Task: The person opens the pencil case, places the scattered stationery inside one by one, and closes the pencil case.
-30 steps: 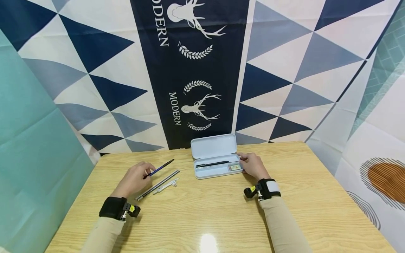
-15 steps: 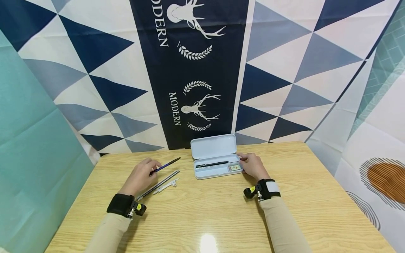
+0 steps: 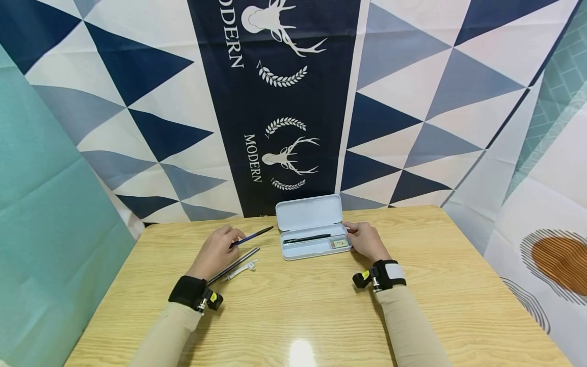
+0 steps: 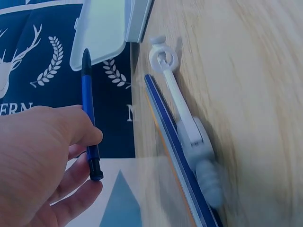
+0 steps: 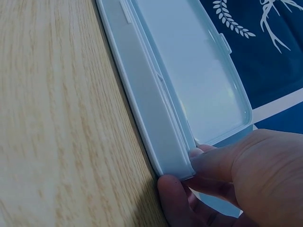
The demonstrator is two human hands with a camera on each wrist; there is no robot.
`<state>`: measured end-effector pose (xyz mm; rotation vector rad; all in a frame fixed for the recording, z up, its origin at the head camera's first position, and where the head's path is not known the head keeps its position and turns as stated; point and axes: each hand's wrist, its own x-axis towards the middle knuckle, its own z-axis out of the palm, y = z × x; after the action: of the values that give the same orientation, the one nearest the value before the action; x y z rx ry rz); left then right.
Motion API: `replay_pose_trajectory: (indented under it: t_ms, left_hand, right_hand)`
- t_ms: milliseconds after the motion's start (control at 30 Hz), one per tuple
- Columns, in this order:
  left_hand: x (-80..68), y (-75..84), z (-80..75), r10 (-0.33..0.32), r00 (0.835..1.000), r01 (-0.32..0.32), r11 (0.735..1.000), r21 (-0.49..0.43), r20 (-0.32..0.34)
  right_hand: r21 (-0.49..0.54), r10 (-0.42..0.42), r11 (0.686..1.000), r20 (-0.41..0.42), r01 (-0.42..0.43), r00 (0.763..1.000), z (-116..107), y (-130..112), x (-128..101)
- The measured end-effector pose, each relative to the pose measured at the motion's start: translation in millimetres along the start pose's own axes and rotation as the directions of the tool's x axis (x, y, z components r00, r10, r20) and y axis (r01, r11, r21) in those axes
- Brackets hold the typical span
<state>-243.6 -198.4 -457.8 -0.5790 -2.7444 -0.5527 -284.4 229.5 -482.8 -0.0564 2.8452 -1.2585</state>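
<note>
My left hand (image 3: 216, 251) pinches a blue pen (image 4: 88, 101) with black ends between thumb and fingers, above the table. Its far tip points at the open pale-blue pencil case (image 3: 316, 252). At the case's right end, my right hand (image 3: 368, 241) holds the corner, with the thumb at the inner edge and fingers on the outer side. Inside the case lie a black pen (image 3: 306, 238) and, in the right compartment, a small eraser-like block (image 3: 340, 243). Below the left hand are a white drawing compass (image 4: 182, 104) and a slim blue-and-silver, pencil-like stick (image 4: 165, 118), side by side.
The wooden table (image 3: 293, 306) ends at the back against a patterned cloth (image 3: 293, 102). The case's raised lid (image 3: 309, 213) stands close to that cloth. A teal cloth (image 3: 50, 214) hangs along the left side.
My left hand has moved right and slightly away from me, carrying the blue pen toward the case. The right hand stays at the case's end.
</note>
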Motion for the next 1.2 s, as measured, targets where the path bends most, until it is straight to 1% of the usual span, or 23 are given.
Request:
replay_pose_trajectory:
  t_ms: [200,400,533,700,900,1000,1067,1200]
  left_hand:
    - [7.9,5.9,3.7,0.036,0.999,-0.036,0.999,0.028,-0.014]
    - [18.4,13.9,7.6,0.08,0.996,-0.079,0.995,0.055,-0.029]
    - [26.5,21.8,9.8,0.093,0.995,-0.092,0.995,0.044,-0.02]
    - [36.5,31.9,12.4,0.086,0.996,-0.086,0.996,0.029,-0.001]
    - [43.7,43.5,14.8,0.053,0.997,-0.054,0.998,0.021,0.056]
    - [47.5,47.9,18.4,0.04,0.997,-0.041,0.999,0.01,0.071]
    - [50.0,49.5,22.3,0.046,0.996,-0.046,0.999,0.0,0.07]
    - [53.7,51.4,30.7,0.086,0.994,-0.086,0.996,-0.001,0.066]
  right_hand:
    - [0.004,0.013,1.0,0.001,-0.013,1.0,2,-1,0]
    - [-0.003,0.0,1.0,-0.005,0.0,1.0,1,0,1]
    - [0.002,0.004,1.0,-0.003,-0.004,1.0,0,1,2]
    - [0.005,0.015,1.0,-0.001,-0.015,1.0,-1,1,2]
    - [-0.002,0.005,1.0,0.0,-0.005,1.0,0,0,2]
    - [-0.008,0.001,1.0,-0.001,-0.001,1.0,1,-1,1]
    - [-0.006,0.004,1.0,-0.002,-0.004,1.0,1,-1,1]
    - [0.0,0.013,1.0,0.0,-0.013,1.0,0,-1,1]
